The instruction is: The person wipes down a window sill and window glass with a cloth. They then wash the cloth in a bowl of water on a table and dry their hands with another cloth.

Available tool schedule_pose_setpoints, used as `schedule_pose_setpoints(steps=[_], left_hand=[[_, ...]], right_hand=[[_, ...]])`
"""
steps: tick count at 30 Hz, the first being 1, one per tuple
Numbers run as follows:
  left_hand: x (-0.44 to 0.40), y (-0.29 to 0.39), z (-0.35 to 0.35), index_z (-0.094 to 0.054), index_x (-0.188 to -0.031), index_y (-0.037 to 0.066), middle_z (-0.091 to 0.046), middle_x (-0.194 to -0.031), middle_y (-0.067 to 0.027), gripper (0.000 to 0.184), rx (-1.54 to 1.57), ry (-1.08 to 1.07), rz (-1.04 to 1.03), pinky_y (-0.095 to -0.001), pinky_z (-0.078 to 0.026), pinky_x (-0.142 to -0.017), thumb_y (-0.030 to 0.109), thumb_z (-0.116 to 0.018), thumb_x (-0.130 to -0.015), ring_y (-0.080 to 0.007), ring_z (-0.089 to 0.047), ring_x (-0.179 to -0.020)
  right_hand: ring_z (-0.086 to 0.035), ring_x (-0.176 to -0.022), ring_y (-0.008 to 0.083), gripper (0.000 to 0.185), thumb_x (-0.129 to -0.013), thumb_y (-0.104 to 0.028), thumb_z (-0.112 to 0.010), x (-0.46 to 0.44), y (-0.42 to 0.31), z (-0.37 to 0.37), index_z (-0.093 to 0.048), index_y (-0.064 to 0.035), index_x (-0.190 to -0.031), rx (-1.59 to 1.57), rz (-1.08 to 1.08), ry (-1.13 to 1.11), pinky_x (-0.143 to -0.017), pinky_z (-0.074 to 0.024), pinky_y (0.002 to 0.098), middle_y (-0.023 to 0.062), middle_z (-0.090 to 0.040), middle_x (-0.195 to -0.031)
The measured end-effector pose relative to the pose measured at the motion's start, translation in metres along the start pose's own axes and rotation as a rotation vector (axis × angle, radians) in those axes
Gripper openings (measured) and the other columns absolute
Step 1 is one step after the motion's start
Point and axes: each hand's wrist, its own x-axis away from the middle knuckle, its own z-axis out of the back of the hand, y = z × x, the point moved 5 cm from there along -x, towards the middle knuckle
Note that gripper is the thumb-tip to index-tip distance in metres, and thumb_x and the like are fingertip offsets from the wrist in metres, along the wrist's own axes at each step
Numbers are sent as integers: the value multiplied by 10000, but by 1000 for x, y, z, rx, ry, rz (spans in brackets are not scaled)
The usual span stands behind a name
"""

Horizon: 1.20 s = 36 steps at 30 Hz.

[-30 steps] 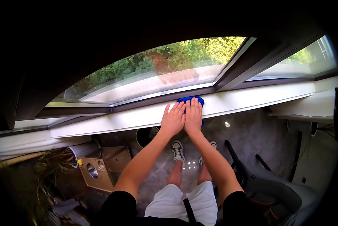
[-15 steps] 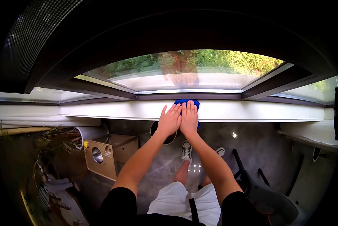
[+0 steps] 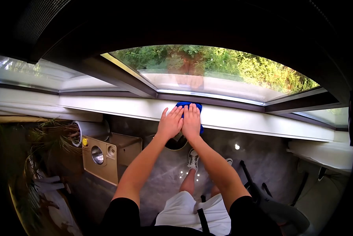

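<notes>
A blue cloth (image 3: 200,108) lies on the white windowsill (image 3: 239,120), bunched under my hands, with one edge hanging over the front of the sill. My left hand (image 3: 170,125) rests flat at the cloth's left side, thumb spread away from the other fingers. Right beside it, my right hand (image 3: 191,122) presses flat on the cloth with fingers stretched forward. The two hands touch along their inner edges. Most of the cloth is hidden beneath them.
Behind the sill stands a window pane (image 3: 223,78) in a dark frame, with greenery outside. Below left are a tan box (image 3: 99,159) with a round metal opening and a potted plant (image 3: 58,135). A dark round bin (image 3: 176,144) stands under my hands; a black chair (image 3: 278,208) is at lower right.
Both hands and the cloth have slid left along the sill, relative to the window frame and the bin below. The view has tilted, so the sill now slopes down to the right.
</notes>
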Motion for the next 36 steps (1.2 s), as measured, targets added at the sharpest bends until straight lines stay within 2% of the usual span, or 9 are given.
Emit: schedule_pose_setpoints(steps=[5, 8, 13, 16, 22, 26, 30, 35, 36], left_hand=[[15, -17, 3, -597, -1400, 76, -594, -1460, -78, 470, 33, 81, 45, -508, -304, -1171, 303, -517, -996, -200, -548, -1352], [34, -29, 5, -606, -1379, 45, -612, -1424, -136, 462, 98, 63, 191, -486, -327, -1159, 294, -517, -1000, -233, -577, -1319], [116, -48, 3, -581, -1383, -2, -587, -1424, -217, 491, 261, 69, 505, -449, -398, -1110, 272, -594, -975, -319, -590, -1277], [143, -42, 10, -567, -1395, -15, -576, -1433, -226, 510, 345, 65, 546, -456, -398, -1120, 257, -608, -965, -336, -577, -1292], [76, -1, 53, -577, -1384, -25, -564, -1444, -232, 480, 399, 262, 243, -458, -413, -1121, 184, -567, -951, -333, -571, -1308], [25, 2, 10, -588, -1367, -23, -562, -1442, -239, 453, 550, 173, 216, -471, -420, -1113, 175, -539, -963, -343, -572, -1304], [15, -10, -1, -583, -1373, -23, -553, -1455, -229, 457, 527, 107, 242, -475, -426, -1109, 207, -506, -986, -358, -570, -1300], [60, -34, 2, -584, -1375, -12, -546, -1466, -217, 457, 544, 152, 448, -453, -435, -1105, 241, -492, -1006, -367, -572, -1295], [73, -38, 2, -584, -1372, -12, -543, -1469, -217, 455, 549, 172, 516, -446, -440, -1101, 250, -488, -1013, -370, -572, -1294]], right_hand=[[-508, -1350, 392, 468, -876, -153, -590, -14, -12, -13, -572, 55, -1294, -52, 133, 45, -1192, -322, 478, 276, -581, -1374], [-534, -1333, 336, 350, -881, -130, -579, -25, -32, -16, -602, 39, -1187, -222, 277, -15, -1172, -357, 446, 228, -612, -1354], [-538, -1329, 328, 333, -894, -130, -566, 6, -85, -33, -607, 42, -1176, -455, 463, -203, -1175, -355, 436, 213, -620, -1332], [-565, -1287, 333, 341, -859, -118, -617, 25, -94, -39, -610, 42, -1160, -438, 523, -236, -1146, -397, 425, 204, -640, -1290], [-581, -1277, 366, 326, -870, -105, -629, 11, -62, 42, -619, 30, -1167, -279, 165, 174, -1125, -430, 467, 216, -642, -1292], [-577, -1266, 396, 351, -877, -127, -641, -11, -15, 16, -608, 31, -1188, -138, -20, 157, -1128, -410, 487, 243, -631, -1300], [-563, -1273, 406, 328, -873, -123, -649, -18, -17, 5, -602, 28, -1160, -161, -7, 191, -1130, -401, 499, 251, -622, -1303], [-554, -1268, 414, 292, -887, -86, -581, -29, -51, -16, -600, 50, -1145, -416, 248, -33, -1117, -406, 478, 249, -627, -1285], [-552, -1285, 383, 317, -890, -106, -579, -27, -62, -18, -591, 57, -1162, -399, 269, -109, -1137, -389, 460, 245, -622, -1303]])
